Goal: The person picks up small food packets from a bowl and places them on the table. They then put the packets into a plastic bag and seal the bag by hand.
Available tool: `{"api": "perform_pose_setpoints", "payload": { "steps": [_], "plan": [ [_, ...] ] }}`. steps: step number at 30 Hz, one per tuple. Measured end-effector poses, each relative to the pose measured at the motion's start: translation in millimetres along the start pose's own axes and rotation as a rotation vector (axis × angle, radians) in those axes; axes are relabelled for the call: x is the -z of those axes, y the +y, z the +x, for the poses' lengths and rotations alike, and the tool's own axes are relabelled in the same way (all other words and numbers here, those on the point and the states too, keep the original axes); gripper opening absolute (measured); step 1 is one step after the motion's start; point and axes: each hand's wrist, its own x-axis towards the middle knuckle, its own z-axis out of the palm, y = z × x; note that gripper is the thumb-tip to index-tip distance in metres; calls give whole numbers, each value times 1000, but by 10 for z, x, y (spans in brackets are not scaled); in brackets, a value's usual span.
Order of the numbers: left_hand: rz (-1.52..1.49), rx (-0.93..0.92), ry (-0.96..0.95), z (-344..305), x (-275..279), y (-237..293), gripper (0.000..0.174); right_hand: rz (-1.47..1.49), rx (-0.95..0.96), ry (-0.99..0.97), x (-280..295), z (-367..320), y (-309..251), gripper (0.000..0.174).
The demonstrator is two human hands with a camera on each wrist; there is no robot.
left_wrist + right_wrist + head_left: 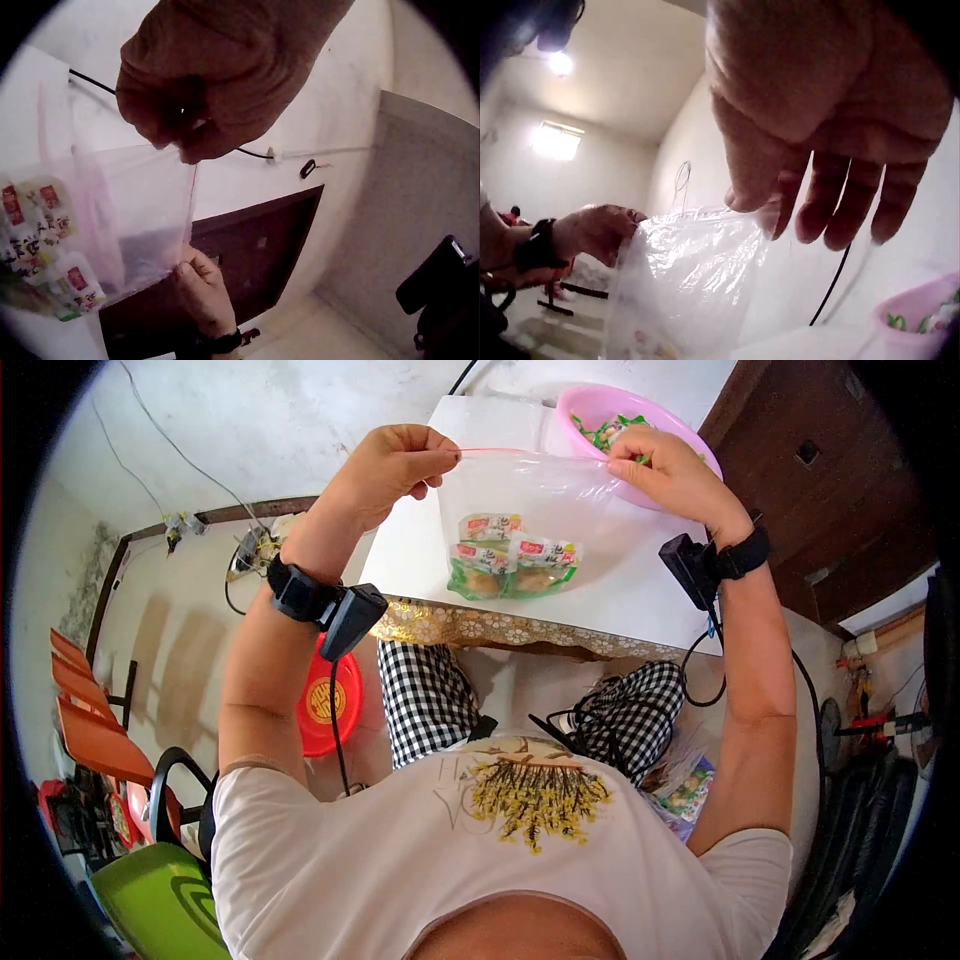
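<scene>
A clear plastic zip bag (540,485) with a thin red line along its top edge hangs stretched between both hands over the white table. Several small green-and-white food packets (515,565) lie together at its bottom. My left hand (400,465) pinches the top left corner between thumb and fingers, the other fingers curled in. At the opposite corner my right hand (675,472) pinches the edge with thumb and forefinger; in the right wrist view its other fingers (840,202) extend downward. The bag's top edge runs nearly straight between them.
A pink basin (572,410) with more green packets stands on the table (410,560) at the back right, behind the right hand. A red round plastic item (330,705) is on the left below table height. Orange seats (95,710) and a green chair (160,900) stand farther left.
</scene>
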Motion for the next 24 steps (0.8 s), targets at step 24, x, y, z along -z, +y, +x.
{"api": "perform_pose_setpoints", "payload": {
  "steps": [24],
  "plan": [
    [-139, -258, 127, -79, -302, -308, 8, 98, -26, 9, -608, 538, -739, 16]
  ]
}}
